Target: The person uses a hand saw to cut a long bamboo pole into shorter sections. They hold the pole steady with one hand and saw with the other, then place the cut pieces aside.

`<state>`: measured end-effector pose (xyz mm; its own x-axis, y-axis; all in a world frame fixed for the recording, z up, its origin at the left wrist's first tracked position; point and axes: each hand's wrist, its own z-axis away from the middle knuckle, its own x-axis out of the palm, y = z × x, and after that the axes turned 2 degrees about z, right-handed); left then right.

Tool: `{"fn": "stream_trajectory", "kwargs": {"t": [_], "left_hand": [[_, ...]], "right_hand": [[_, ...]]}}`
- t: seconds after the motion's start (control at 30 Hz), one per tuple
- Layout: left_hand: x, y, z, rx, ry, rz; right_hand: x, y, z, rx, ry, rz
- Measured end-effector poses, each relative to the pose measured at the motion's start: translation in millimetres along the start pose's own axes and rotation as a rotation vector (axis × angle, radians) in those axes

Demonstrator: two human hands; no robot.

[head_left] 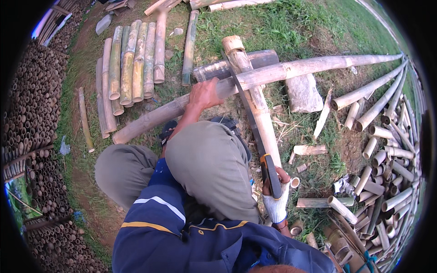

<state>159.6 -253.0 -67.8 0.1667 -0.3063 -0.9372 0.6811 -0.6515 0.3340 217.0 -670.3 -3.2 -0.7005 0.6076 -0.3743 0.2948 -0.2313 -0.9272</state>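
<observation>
A long bamboo pole (157,117) lies slanting across a shorter, peeled bamboo piece (261,116), which rests on a dark log (211,71). My bare left hand (204,94) is wrapped over the pole, a little left of the crossing. In my right hand (276,193), covered by a white fingerless glove, is the black and orange handle of a hand saw (251,123). Its dark blade reaches up and away, lying against the pole just right of my left hand. Whether the teeth have entered the bamboo I cannot tell.
Cut bamboo lengths (136,63) lie in a row at the far left. A grey stone block (303,93) sits right of the crossing. Many offcuts (387,182) are heaped on the right, and stacked bamboo ends (34,100) line the left edge. My bent knees (211,159) are close below the pole.
</observation>
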Motion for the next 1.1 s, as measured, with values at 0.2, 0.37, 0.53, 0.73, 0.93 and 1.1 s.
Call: {"fn": "stream_trajectory", "kwargs": {"t": [0.2,0.37,0.53,0.73,0.93,1.1], "left_hand": [[3.8,11.2,-1.0,0.034,-0.009,0.004],[-5.2,-6.9,6.3,0.009,-0.016,0.019],[-0.8,18.2,3.3,0.042,-0.028,0.043],[-0.9,10.5,13.3,0.020,0.016,0.053],[2.6,-0.6,10.3,0.066,0.052,0.051],[0.3,6.6,11.5,0.079,0.010,0.055]], "right_hand": [[69.4,7.5,-169.0,-0.367,0.135,0.032],[35.9,4.6,-99.9,-0.109,-0.083,-0.188],[-25.9,23.2,56.2,-0.032,-0.049,0.089],[62.1,23.4,-119.7,-0.200,0.068,-0.055],[80.1,9.4,-189.9,-0.215,0.032,-0.183],[81.9,16.7,-175.6,-0.213,0.084,-0.078]]}}
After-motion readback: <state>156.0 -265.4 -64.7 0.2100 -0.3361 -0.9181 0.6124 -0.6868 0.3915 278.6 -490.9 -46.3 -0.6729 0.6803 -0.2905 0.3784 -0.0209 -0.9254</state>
